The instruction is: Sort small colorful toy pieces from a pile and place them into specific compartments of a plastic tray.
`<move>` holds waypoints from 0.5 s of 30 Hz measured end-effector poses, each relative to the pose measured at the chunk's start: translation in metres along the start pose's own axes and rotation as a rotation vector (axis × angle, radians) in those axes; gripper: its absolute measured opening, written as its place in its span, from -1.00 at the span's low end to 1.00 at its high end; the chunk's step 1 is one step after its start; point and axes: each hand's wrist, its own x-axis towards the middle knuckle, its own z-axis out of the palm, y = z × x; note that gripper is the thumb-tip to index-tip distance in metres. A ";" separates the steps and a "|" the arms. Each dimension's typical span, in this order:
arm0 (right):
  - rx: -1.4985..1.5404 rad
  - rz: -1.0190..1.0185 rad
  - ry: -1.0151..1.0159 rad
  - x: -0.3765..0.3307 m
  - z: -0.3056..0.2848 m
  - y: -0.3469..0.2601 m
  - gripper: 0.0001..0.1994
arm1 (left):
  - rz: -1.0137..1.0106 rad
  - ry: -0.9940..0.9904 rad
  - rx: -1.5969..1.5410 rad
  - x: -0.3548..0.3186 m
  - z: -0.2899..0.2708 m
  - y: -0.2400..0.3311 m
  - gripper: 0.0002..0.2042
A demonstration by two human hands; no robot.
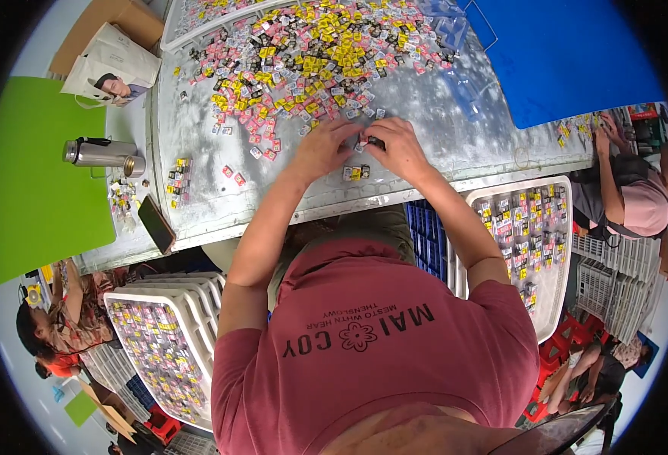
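Over the table's near part, my right hand (402, 149) pinches a small dark block (375, 142) between thumb and fingers. My left hand (323, 152) is close beside it, its fingers curled toward a small white-and-pink block (361, 144) between the hands. Whether the left fingertips grip anything is too small to make out. Just below the hands lies a short row of black, white and yellow blocks (356, 173). Beyond them spreads a big loose heap of small pink, yellow, black and white blocks (311, 64).
Left on the table are a block cluster (178, 182), a steel thermos (99, 152), a phone (156, 224) and a bag (118, 64). White trays of blocks flank me, one right (565, 265), a stack left (209, 379). A blue board (576, 53) covers the far right. Other people sit nearby.
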 end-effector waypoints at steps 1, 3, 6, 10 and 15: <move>0.012 -0.009 0.013 0.002 0.002 0.001 -0.70 | -0.006 0.015 0.007 0.001 0.003 0.002 -0.46; 0.024 -0.018 0.025 0.003 0.005 0.002 -0.73 | -0.043 -0.009 -0.003 -0.001 0.008 0.001 -0.41; 0.049 -0.005 0.015 0.006 0.008 0.000 -0.76 | -0.112 -0.068 -0.034 0.002 0.008 0.003 -0.37; 0.042 0.038 0.005 0.008 0.008 -0.002 -0.78 | -0.042 -0.007 0.012 0.003 0.009 0.004 -0.33; 0.103 0.081 0.047 0.010 0.011 0.007 -0.81 | -0.063 -0.052 -0.025 0.010 0.010 0.010 -0.33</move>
